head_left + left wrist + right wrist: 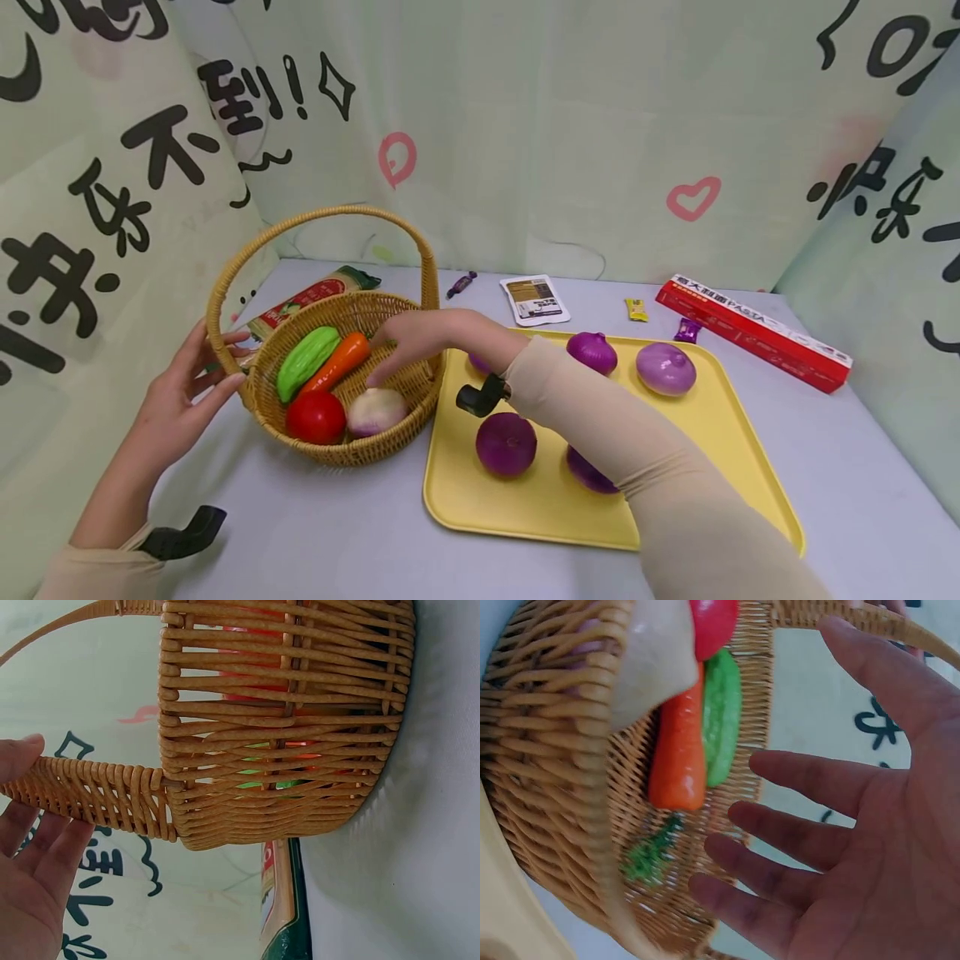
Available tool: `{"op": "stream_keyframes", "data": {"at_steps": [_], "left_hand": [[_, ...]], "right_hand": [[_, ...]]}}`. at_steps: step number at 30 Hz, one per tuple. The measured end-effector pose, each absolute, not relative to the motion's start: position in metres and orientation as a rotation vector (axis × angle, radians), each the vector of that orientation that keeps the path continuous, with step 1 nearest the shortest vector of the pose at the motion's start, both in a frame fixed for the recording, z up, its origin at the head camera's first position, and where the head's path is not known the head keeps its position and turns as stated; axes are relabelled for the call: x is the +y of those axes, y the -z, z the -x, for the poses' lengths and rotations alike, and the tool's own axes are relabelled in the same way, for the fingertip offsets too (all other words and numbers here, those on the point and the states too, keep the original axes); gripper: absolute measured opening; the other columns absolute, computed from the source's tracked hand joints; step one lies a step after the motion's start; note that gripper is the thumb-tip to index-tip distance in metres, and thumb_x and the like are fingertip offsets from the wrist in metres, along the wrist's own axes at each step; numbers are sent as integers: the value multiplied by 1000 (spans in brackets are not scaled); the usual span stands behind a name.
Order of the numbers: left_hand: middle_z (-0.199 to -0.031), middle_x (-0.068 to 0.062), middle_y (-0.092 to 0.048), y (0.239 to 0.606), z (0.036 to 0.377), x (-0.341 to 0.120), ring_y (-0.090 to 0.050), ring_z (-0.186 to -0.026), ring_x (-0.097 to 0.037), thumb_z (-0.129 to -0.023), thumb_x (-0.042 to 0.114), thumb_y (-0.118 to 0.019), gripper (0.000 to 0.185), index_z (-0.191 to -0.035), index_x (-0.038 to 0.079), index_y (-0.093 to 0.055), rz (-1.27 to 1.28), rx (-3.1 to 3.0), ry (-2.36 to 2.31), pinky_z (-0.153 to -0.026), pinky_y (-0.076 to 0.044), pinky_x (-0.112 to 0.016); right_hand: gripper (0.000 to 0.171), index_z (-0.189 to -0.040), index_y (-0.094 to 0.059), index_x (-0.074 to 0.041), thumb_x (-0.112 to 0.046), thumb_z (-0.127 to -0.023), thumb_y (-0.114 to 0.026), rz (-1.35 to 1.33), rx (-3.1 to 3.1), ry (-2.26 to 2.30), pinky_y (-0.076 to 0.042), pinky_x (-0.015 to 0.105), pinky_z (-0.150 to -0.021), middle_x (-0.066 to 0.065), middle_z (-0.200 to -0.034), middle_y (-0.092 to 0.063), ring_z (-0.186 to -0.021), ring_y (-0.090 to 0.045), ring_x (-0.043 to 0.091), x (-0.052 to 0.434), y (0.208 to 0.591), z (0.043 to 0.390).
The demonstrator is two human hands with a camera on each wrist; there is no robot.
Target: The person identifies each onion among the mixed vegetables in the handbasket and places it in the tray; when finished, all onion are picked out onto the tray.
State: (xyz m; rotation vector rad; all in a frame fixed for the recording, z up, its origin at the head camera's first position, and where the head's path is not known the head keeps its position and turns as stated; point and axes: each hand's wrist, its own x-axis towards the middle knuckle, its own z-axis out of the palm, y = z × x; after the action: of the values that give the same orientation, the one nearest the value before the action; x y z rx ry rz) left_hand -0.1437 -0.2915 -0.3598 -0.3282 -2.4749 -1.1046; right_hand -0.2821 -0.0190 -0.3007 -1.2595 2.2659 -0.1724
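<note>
Hands at a wicker basket (390,446) beside a yellow tray (525,508).
We see the left hand (183,387) with fingers straight, touching the basket's rim at the handle base; the right hand (427,337) hovers, fingers spread, over the basket, which holds a green gourd (306,360), a carrot (341,360), a tomato (316,417) and a pale onion (377,411). Purple onions (506,443) lie on the tray; a red pasta box (753,331) lies beyond it.
</note>
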Motion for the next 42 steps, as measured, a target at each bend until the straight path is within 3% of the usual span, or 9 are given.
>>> {"op": "stream_keyframes", "data": {"at_steps": [6,8,12,17,20,24,27,34,42], "left_hand": [[-123,36,-44,358,144,-290,-46,-108,18,-85,-1,-64,83,-151,27,-20,324,-2471,1107,-83,-36,4],[-123,37,-44,358,144,-291,-46,-109,19,-85,-1,-64,84,-151,27,-19,322,-2472,1104,-84,-36,4],[-124,37,-43,359,143,-292,-45,-109,20,-85,-1,-64,84,-151,27,-20,315,-2472,1102,-84,-36,4],[-123,37,-43,358,144,-291,-45,-109,20,-85,0,-64,83,-150,27,-20,313,-2475,1096,-84,-35,4],[-124,37,-43,358,143,-292,-44,-109,19,-86,0,-64,83,-150,27,-20,317,-2475,1099,-84,-35,4],[-124,37,-43,359,143,-292,-45,-109,19,-86,1,-64,82,-151,27,-20,320,-2476,1098,-84,-35,5],[-123,38,-43,359,143,-291,-45,-109,19,-86,1,-64,81,-150,27,-21,318,-2476,1089,-83,-36,5],[-121,38,-44,360,142,-290,-46,-108,18,-85,-1,-64,83,-150,26,-20,328,-2469,1092,-83,-36,5],[-123,35,-45,359,142,-290,-45,-108,19,-85,-1,-64,83,-151,26,-19,335,-2466,1095,-83,-36,5]], "right_hand": [[70,-139,-46,-11,-57,-87,-54,1194,2266,85,-34,32,-112,4,-143,-47,-134,-42,18,-29,310,280],[67,-134,-51,-9,-57,-88,-53,1177,2262,61,-41,29,-104,3,-132,-55,-124,-50,17,-31,313,280],[54,-105,-62,-9,-59,-89,-50,1123,2233,15,-42,23,-76,0,-91,-56,-88,-52,13,-36,323,278],[44,-82,-54,-16,-59,-89,-50,1106,2200,-43,-35,22,-71,-3,-79,-46,-80,-45,10,-40,336,276],[41,-87,-55,-14,-55,-90,-50,1158,2163,-60,-34,23,-72,-1,-84,-47,-83,-45,12,-43,341,274],[49,-119,-60,-10,-49,-91,-54,1228,2138,-44,-43,22,-87,1,-110,-59,-101,-52,12,-46,342,271],[55,-132,-54,-9,-46,-90,-57,1249,2117,-20,-44,24,-94,2,-121,-60,-106,-54,12,-49,341,269],[55,-132,-54,-9,-43,-90,-59,1261,2097,23,-43,19,-81,-1,-110,-59,-96,-52,10,-52,344,266],[58,-136,-48,-10,-42,-90,-59,1233,2088,38,-43,19,-85,0,-114,-56,-101,-50,10,-55,348,262]]}}
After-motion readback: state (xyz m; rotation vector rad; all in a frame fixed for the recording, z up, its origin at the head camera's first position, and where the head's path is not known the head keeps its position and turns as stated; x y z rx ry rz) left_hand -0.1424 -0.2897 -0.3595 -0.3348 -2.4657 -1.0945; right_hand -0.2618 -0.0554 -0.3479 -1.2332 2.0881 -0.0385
